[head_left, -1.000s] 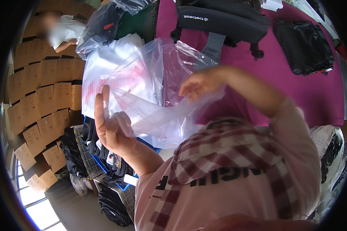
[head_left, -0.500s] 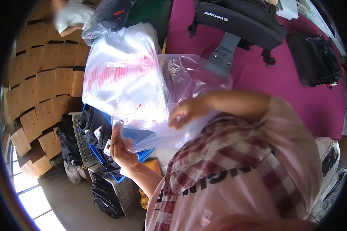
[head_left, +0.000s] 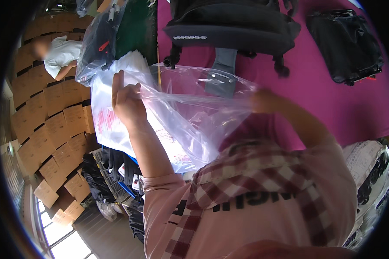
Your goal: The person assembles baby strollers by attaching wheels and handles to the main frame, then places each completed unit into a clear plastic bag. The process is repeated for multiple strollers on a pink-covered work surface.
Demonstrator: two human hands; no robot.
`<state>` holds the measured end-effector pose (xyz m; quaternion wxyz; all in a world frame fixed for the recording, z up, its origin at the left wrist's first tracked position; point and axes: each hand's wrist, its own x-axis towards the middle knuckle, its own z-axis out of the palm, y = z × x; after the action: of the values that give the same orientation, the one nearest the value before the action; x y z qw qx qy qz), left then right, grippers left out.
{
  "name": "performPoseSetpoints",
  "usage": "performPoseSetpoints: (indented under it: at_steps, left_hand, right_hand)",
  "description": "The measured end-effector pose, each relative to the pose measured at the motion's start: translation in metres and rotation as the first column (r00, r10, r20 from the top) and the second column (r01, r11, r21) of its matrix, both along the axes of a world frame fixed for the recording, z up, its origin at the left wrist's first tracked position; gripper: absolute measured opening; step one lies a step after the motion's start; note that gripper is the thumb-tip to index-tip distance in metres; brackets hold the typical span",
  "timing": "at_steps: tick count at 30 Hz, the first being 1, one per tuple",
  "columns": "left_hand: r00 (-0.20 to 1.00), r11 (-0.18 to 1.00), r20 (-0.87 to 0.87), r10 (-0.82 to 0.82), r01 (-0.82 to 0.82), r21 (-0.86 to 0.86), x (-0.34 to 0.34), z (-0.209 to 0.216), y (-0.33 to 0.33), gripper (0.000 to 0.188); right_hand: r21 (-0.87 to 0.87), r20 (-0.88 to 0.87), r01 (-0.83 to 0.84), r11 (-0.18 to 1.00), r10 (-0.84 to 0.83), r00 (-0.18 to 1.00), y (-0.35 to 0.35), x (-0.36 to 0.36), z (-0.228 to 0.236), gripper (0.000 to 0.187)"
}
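Note:
A clear plastic bag (head_left: 199,108) is stretched between my two hands over the table. My left hand (head_left: 129,103) grips one edge of it, thumb and fingers pinched, with some fingers pointing up. At the opposite edge is my right hand (head_left: 263,101), blurred by motion, with the film pulled taut to it. Under my left hand lies a stack of plastic bags (head_left: 106,121) with red print. Just beyond the stretched film stands a black padded item (head_left: 233,32) with small wheels. Its grey flap (head_left: 220,82) with two snaps hangs toward me, partly behind the film.
A magenta cloth (head_left: 324,112) covers the table. At the far right lies a black plastic-wrapped package (head_left: 345,47). Another wrapped dark item (head_left: 100,43) is beyond the bag stack. Stacked cardboard boxes (head_left: 52,125) line the left, where another person (head_left: 62,56) is. Black goods fill a wire crate (head_left: 108,177).
My left hand has swung up and away over the bag stack. My right hand has moved right, spreading the clear bag wide. The view has shifted.

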<state>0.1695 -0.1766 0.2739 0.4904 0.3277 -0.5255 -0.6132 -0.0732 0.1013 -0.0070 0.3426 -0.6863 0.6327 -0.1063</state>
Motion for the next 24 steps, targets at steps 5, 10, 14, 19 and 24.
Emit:
performPoseSetpoints:
  at_steps: [5,10,14,19,24]
  left_hand:
    - [0.984,0.998,0.168,-0.063,0.066,-0.017,-0.086,-0.011,-0.023,0.064]
    - [0.889,0.912,0.441,-0.121,0.276,-0.305,-0.176,-0.006,-0.051,0.034]
    - [0.935,0.975,0.312,-0.170,0.206,-0.086,-0.244,-0.006,-0.050,0.032]
    - [0.761,0.890,0.645,-0.070,0.340,-0.304,-0.229,-0.034,-0.113,0.033]
    - [0.903,0.961,0.413,-0.116,-0.002,0.275,-0.254,-0.035,-0.109,0.028]
  right_hand:
    - [-0.065,0.522,0.287,0.956,-0.213,0.826,0.062,-0.058,0.046,0.044]
    - [0.047,0.619,0.459,0.887,-0.386,0.684,0.088,-0.129,0.139,0.036]
    - [0.268,0.930,0.509,0.818,-0.357,0.084,0.062,-0.180,0.104,0.018]
    - [0.253,0.921,0.705,0.662,-0.388,0.034,-0.039,-0.254,0.059,0.013]
    - [0.425,0.707,0.889,0.170,-0.676,-0.208,-0.069,-0.252,0.012,0.025]
